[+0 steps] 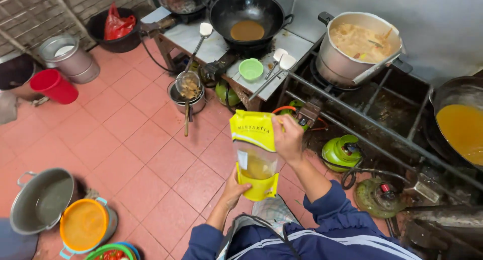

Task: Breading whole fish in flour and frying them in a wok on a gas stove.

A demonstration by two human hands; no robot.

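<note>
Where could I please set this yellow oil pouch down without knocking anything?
The tiled floor is bare between the strainer pot and the grey pot. The stove table has a bare strip left of the wok; around the green bowl ladles crowd it.

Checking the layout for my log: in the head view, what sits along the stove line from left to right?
Black bucket → black wok → green bowl → steel pot → wok of orange liquid.
</note>
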